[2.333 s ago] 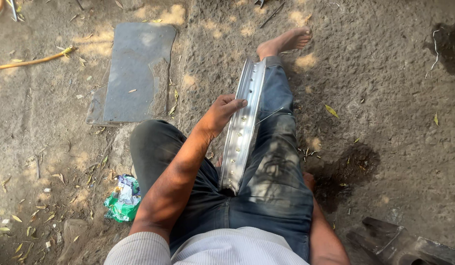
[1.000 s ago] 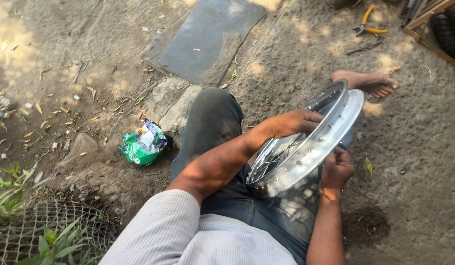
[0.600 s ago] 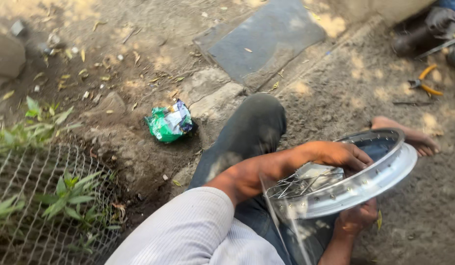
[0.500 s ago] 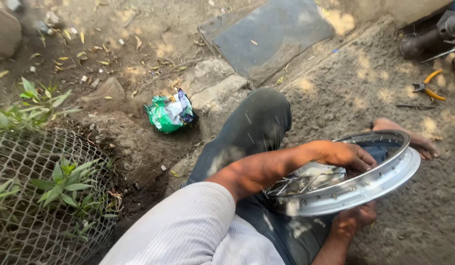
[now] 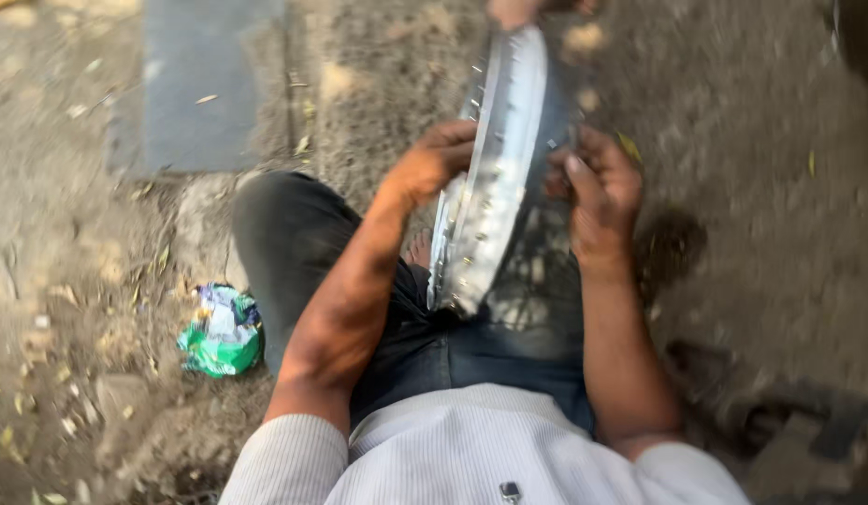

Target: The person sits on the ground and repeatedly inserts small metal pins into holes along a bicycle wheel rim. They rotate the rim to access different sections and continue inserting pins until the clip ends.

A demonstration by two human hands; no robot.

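Ground: bare dirt, grey slab (image 5: 209,84) at 11 o'clock.
Left grip (image 5: 439,164): clamped on wheel rim (image 5: 495,178).
Right grip (image 5: 598,192): fingers curled against rim.

bare dirt ground (image 5: 761,140), grey slab (image 5: 205,89), crumpled green wrapper (image 5: 222,332) (leaves scattered)

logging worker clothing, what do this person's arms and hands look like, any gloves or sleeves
No gloves: left hand and right hand are bare. Both forearms are bare, with pale, finely striped shirt sleeves ending near the elbows. No watch or rings are visible; the picture is blurred.
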